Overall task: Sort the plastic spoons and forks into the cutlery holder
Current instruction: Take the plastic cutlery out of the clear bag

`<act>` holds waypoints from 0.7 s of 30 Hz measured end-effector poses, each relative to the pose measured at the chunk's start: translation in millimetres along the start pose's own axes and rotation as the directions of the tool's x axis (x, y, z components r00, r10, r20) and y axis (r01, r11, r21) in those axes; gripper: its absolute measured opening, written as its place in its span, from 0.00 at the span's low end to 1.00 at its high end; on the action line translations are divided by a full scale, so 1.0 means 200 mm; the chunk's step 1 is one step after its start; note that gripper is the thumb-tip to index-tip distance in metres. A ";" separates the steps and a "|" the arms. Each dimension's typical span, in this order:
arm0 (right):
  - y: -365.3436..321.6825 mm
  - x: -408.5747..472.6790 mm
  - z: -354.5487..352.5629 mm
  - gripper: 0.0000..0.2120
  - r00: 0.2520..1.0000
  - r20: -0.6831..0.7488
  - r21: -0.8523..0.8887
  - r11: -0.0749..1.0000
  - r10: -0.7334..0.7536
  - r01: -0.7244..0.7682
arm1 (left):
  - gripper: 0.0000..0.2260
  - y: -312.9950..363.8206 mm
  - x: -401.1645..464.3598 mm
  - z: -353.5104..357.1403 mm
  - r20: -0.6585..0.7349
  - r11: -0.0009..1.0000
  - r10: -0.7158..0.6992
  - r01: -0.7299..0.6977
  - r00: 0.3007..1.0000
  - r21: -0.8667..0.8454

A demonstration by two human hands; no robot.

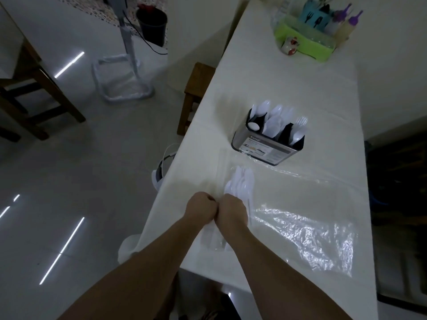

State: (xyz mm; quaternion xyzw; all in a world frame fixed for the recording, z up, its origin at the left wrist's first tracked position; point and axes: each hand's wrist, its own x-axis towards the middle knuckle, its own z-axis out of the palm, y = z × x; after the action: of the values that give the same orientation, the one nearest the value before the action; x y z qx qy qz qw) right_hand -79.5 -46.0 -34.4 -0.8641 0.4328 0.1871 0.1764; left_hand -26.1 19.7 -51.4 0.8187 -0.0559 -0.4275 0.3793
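Partway done, one bundle of cutlery left.

You've got a table (pixel 300 88) with the holder (pixel 268 139) already stuffed with spoons and forks. Near you, loose plastic wrap (pixel 312 232) and a leftover pile (pixel 240 183) in its bag. Your left hand (pixel 200 207) and right hand (pixel 232 211) are both fisted, touching, apparently gripping that bag's end. The green caddy (pixel 305 42) is well clear.

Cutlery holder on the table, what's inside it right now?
The cutlery holder has white plastic spoons standing in its left and middle slots and a few forks at the right. Their handles are hidden inside the walls, so an exact count isn't possible.
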 end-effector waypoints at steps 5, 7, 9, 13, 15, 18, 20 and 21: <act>0.05 0.00 -0.04 0.08 0.999 0.019 0.232 0.972 0.031 -0.034 | 0.10 -0.02 0.05 0.01 -0.025 0.998 0.051 -0.050 0.998 0.048; 0.07 -0.01 -0.05 0.09 1.000 0.014 0.260 0.965 0.023 -0.026 | 0.10 -0.02 0.05 0.01 -0.047 0.994 0.074 -0.070 0.996 0.084; 0.09 -0.01 -0.04 0.10 1.000 0.011 0.272 0.962 0.021 -0.023 | 0.11 -0.01 0.06 0.01 -0.041 0.988 0.099 -0.093 0.994 0.122; 0.10 -0.01 -0.02 0.10 1.000 0.000 0.261 0.965 0.029 -0.028 | 0.12 0.00 0.07 0.01 0.042 0.991 0.091 -0.095 0.995 0.096; 0.10 -0.02 -0.02 0.11 1.000 -0.006 0.222 0.975 0.024 -0.022 | 0.12 -0.01 0.08 0.01 0.056 0.992 0.089 -0.094 0.994 0.083; 0.10 -0.02 -0.01 0.12 0.999 -0.027 0.197 0.980 0.024 -0.018 | 0.12 -0.02 0.09 0.00 0.062 0.991 0.085 -0.091 0.994 0.094; 0.10 -0.03 0.00 0.12 0.999 -0.038 0.204 0.979 0.033 -0.025 | 0.13 -0.02 0.09 0.00 0.072 0.993 0.083 -0.088 0.994 0.080; 0.10 -0.03 0.00 0.12 0.998 -0.040 0.212 0.977 0.038 -0.028 | 0.13 -0.02 0.09 0.00 0.075 0.994 0.078 -0.083 0.994 0.070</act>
State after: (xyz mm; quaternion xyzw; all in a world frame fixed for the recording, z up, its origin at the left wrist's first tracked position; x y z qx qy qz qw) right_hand -98.8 -53.6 -34.4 -0.8371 0.4683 0.1239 0.2543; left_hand -15.7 14.4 -66.0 0.8130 -0.1181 -0.4390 0.3639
